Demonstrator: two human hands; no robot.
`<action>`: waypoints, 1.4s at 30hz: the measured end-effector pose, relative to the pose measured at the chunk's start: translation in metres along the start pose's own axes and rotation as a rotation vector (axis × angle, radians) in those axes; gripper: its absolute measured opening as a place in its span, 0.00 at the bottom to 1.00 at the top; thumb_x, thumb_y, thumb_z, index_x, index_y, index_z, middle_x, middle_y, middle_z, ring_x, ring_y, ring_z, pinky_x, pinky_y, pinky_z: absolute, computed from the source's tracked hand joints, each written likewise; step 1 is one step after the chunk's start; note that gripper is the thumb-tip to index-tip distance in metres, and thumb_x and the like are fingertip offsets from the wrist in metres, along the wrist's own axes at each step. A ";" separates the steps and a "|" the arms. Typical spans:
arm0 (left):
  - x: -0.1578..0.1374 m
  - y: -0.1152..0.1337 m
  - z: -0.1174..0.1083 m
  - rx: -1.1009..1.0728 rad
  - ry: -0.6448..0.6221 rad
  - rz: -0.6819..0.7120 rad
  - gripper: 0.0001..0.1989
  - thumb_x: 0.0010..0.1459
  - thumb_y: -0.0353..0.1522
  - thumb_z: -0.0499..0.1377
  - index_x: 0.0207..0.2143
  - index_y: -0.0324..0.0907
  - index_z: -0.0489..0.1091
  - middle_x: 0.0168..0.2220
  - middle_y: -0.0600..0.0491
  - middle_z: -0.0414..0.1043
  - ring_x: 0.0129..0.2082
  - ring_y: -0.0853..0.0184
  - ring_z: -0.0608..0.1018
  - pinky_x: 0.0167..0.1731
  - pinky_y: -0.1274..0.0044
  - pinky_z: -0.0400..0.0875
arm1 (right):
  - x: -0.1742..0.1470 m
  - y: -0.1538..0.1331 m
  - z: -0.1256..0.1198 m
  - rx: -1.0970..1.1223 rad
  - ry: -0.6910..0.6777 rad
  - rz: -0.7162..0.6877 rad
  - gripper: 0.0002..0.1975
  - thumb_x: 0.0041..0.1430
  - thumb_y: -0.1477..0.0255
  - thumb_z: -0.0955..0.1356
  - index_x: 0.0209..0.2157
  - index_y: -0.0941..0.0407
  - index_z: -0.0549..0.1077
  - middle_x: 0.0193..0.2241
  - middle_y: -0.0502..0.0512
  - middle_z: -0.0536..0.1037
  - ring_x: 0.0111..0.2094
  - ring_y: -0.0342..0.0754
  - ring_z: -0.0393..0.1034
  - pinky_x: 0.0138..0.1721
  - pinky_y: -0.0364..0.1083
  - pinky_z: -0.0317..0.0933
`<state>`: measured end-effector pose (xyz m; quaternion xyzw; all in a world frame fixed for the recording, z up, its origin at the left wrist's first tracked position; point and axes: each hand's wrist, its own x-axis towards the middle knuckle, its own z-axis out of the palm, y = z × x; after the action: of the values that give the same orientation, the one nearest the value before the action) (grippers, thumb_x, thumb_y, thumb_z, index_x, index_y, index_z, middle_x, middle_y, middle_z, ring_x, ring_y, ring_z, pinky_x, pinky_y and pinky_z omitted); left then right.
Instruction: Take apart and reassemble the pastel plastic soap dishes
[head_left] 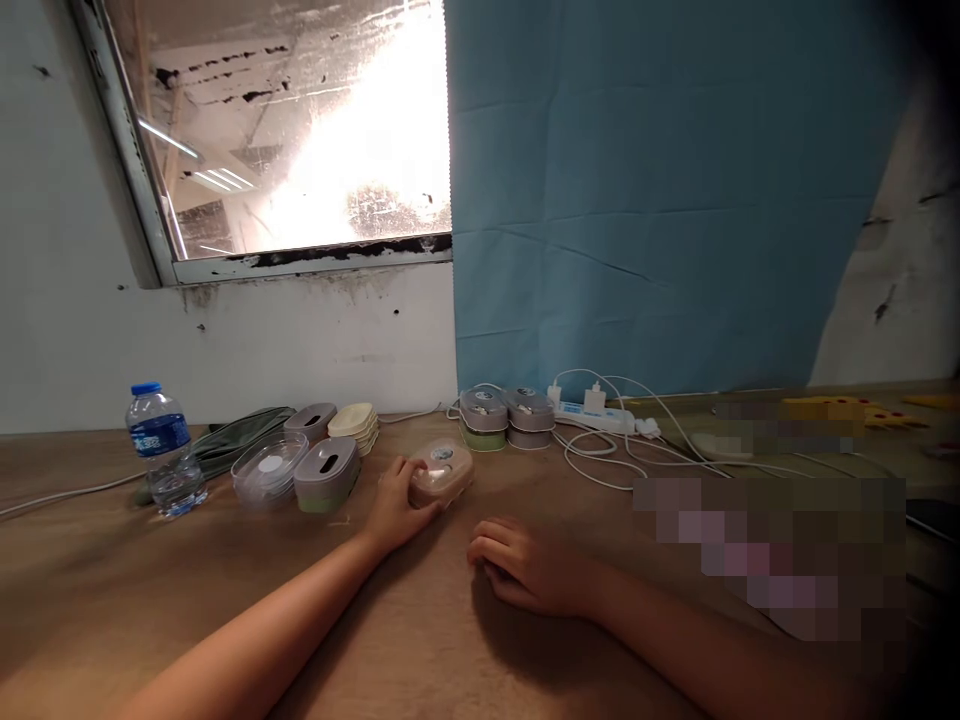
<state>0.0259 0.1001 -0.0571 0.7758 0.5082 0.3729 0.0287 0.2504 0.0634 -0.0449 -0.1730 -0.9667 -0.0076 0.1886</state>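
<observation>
My left hand grips the near left side of a beige-pink oval lidded box, its thumb along the front and its fingers at the left edge. The box rests on the table and has a clear lid with a round label. My right hand is apart from the box, nearer to me, with its fingers curled and pressed together; nothing shows in them. Left of my left hand are a grey-and-green box, a stack of cream trays, a grey slotted piece and a stack of clear lids.
Two lidded boxes, one green-based and one grey, stand against the wall. A white power strip with looping cables lies right of them. A water bottle stands far left before a dark green pouch. The right side is blurred out.
</observation>
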 end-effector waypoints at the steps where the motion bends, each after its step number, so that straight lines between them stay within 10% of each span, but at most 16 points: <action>1: -0.010 0.004 -0.007 -0.056 0.000 0.002 0.20 0.46 0.37 0.62 0.42 0.43 0.63 0.40 0.51 0.63 0.42 0.61 0.69 0.42 0.70 0.64 | 0.000 0.000 0.000 -0.001 0.015 0.001 0.10 0.53 0.80 0.60 0.36 0.58 0.67 0.34 0.57 0.69 0.35 0.47 0.62 0.39 0.46 0.60; 21: -0.039 0.001 -0.035 -0.643 -0.035 -0.228 0.21 0.45 0.43 0.63 0.36 0.41 0.61 0.24 0.60 0.59 0.25 0.73 0.69 0.27 0.80 0.64 | -0.002 0.003 0.004 -0.095 0.158 -0.085 0.14 0.54 0.81 0.59 0.42 0.57 0.66 0.40 0.59 0.71 0.41 0.49 0.63 0.45 0.49 0.58; 28: -0.036 -0.008 -0.037 -0.503 0.080 -0.276 0.17 0.57 0.45 0.50 0.41 0.43 0.58 0.41 0.52 0.63 0.21 0.74 0.72 0.21 0.79 0.66 | -0.002 0.002 0.004 -0.079 0.169 -0.099 0.13 0.54 0.81 0.60 0.42 0.58 0.66 0.40 0.58 0.71 0.41 0.49 0.62 0.45 0.49 0.57; 35: -0.033 -0.017 -0.044 -0.251 0.174 -0.068 0.11 0.62 0.35 0.45 0.41 0.42 0.64 0.49 0.47 0.62 0.49 0.62 0.68 0.44 0.71 0.66 | -0.001 0.002 0.003 -0.091 0.152 -0.100 0.14 0.53 0.81 0.60 0.42 0.57 0.66 0.40 0.59 0.71 0.41 0.49 0.63 0.45 0.49 0.57; 42: -0.035 -0.023 -0.043 -0.143 -0.147 -0.017 0.15 0.60 0.37 0.48 0.47 0.43 0.63 0.46 0.48 0.67 0.43 0.63 0.71 0.44 0.72 0.66 | -0.003 0.004 0.003 -0.094 0.150 -0.118 0.13 0.54 0.80 0.60 0.42 0.58 0.67 0.40 0.58 0.71 0.42 0.49 0.62 0.46 0.49 0.57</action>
<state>-0.0246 0.0682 -0.0555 0.7927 0.4834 0.3499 0.1242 0.2535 0.0666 -0.0491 -0.1236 -0.9569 -0.0770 0.2511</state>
